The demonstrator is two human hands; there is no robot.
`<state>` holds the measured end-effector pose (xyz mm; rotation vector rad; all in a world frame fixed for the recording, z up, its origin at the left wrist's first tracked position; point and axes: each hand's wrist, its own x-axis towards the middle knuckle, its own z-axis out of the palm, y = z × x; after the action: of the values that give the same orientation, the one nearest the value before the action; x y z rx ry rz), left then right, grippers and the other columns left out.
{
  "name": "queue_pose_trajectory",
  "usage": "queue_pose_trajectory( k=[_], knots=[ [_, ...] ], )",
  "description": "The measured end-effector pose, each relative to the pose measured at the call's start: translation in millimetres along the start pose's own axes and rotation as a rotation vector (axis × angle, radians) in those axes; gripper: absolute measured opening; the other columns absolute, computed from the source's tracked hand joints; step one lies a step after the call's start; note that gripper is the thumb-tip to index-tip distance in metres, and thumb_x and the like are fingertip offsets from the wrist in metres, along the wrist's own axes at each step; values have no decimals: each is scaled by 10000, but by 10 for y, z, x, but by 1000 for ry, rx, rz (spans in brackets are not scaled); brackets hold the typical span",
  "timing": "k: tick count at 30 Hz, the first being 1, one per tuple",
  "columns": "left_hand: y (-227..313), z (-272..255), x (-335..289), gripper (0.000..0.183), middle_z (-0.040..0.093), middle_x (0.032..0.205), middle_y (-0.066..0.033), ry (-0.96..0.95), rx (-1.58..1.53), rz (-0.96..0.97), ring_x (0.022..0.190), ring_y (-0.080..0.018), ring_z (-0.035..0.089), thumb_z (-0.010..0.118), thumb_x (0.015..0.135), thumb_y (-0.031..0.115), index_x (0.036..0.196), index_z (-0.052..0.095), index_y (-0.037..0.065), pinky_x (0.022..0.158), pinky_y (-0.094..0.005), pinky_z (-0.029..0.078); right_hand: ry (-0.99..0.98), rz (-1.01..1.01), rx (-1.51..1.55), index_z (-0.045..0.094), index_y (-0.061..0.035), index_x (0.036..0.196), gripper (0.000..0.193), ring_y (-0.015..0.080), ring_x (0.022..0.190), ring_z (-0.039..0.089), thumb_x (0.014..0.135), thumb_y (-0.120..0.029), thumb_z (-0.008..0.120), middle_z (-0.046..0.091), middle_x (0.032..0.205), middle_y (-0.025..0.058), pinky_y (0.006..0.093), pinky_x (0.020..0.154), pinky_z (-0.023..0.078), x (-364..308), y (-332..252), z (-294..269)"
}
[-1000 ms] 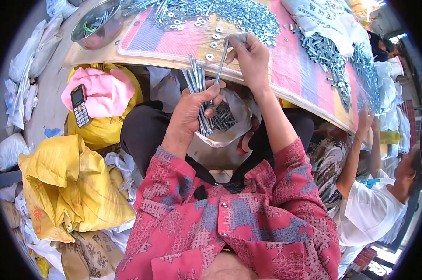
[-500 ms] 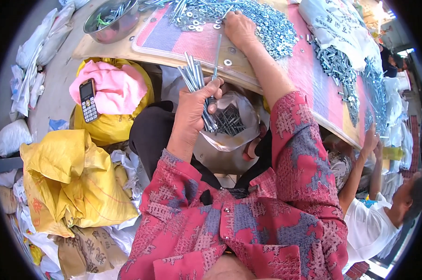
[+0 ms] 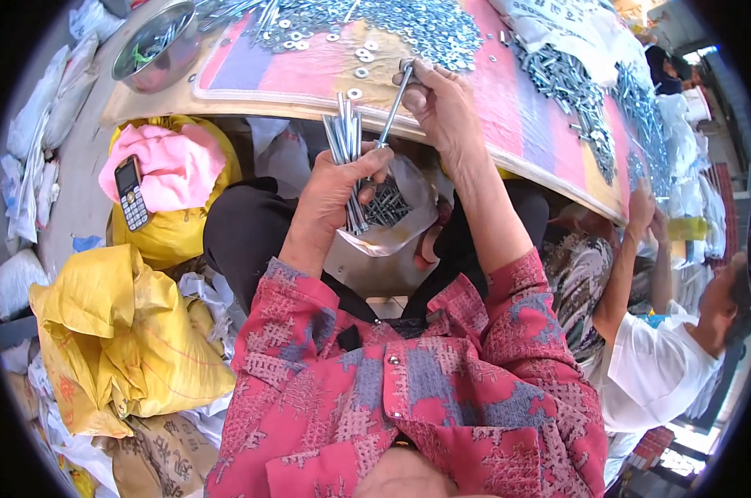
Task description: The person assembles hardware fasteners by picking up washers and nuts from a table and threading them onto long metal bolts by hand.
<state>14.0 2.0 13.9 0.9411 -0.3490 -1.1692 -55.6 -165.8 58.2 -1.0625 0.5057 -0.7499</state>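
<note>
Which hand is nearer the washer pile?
Right. The right hand is at the near edge of the table, just short of the washer pile; the left hand is farther back, off the table.

The middles of the rods [image 3: 342, 137] are covered by the left hand [image 3: 327, 189] — their number cannot be told. The bolt bag [image 3: 408, 231] is partly hidden by that hand. The washer pile [image 3: 429, 31] and a white sack [image 3: 570, 37] are cut off by the top edge.

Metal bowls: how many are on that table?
1. The metal bowl stands at the left end of the table, left of the striped sheet. Others could be hidden or out of view.
</note>
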Motion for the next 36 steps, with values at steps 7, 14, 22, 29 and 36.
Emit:
queue_pose_trajectory(
  k=[7,14,22,29,36],
  knots=[
    [-132,18,7,217,608,721,-68,-87,-130,-118,542,-84,525,732,796,86,944,631,-36,416,-179,370,187,-572,-815,598,-1,784,182,71,509,582,899,-137,635,641,627,51,250,477,435,-289,-14,-27],
    [-123,23,45,211,626,717,-94,57,-71,-61,508,-98,524,753,768,57,907,619,-27,420,-200,382,189,-601,-968,661,-3,1063,224,110,778,639,902,-151,614,691,874,87,238,713,472,-97,-318,-471],
    [-114,37,19,161,632,721,-123,69,-131,-80,478,-101,512,706,784,-4,908,614,-49,408,-198,386,334,-567,-1705,715,-101,998,265,366,955,598,840,-285,607,649,943,208,430,880,457,670,-151,-1270],
    [-106,50,15,181,625,736,-102,68,-70,-82,480,-89,495,718,788,32,927,616,-24,408,-193,376,202,-301,-1188,711,-15,938,298,149,732,598,858,-299,670,645,770,50,282,696,469,244,-434,-762],
    [-120,35,-37,180,628,701,-83,4,-26,-41,490,-94,515,743,777,69,895,640,-19,415,-199,378,-180,-200,-836,698,-23,959,238,37,677,482,879,-247,688,585,752,-43,184,624,396,-146,-507,-342]
  ],
)
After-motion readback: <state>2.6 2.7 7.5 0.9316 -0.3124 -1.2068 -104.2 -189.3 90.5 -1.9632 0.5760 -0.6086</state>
